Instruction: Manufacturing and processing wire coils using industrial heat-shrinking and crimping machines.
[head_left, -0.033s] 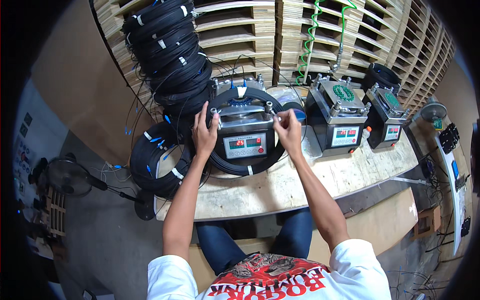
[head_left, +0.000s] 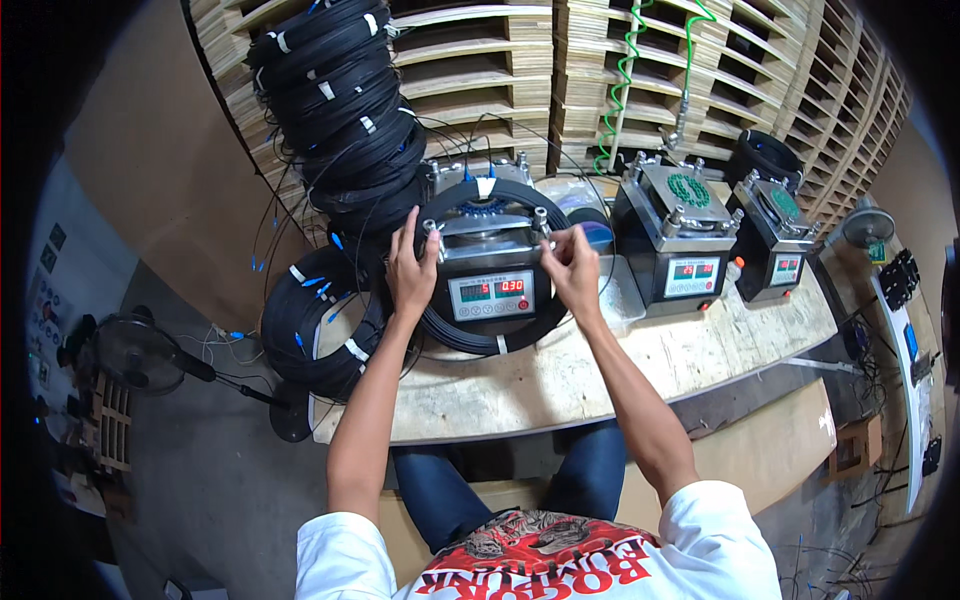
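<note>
A black polishing machine (head_left: 470,262) with a steel top and a lit red digital display (head_left: 492,295) stands before me. A coil of black cable (head_left: 503,345) rings its front, and blue connectors (head_left: 466,174) stand up at its top. My left hand (head_left: 409,272) is at the left metal corner post (head_left: 431,228), fingers stretched upward and apart from the thumb, which lies against the post. At the right corner post (head_left: 541,222), my right hand (head_left: 573,265) pinches a small metal part of it between thumb and index finger.
Stacked black cable coils (head_left: 335,110) rise at the left, with another coil (head_left: 285,345) below. Two similar machines (head_left: 680,230) stand at the right beside a clear plastic tray (head_left: 622,290). Wooden pallets (head_left: 470,60) line the back; a standing fan (head_left: 140,352) is at left.
The machine's red display shows different figures. My right hand has shifted slightly down, closer to the right post. My left hand has hardly moved.
</note>
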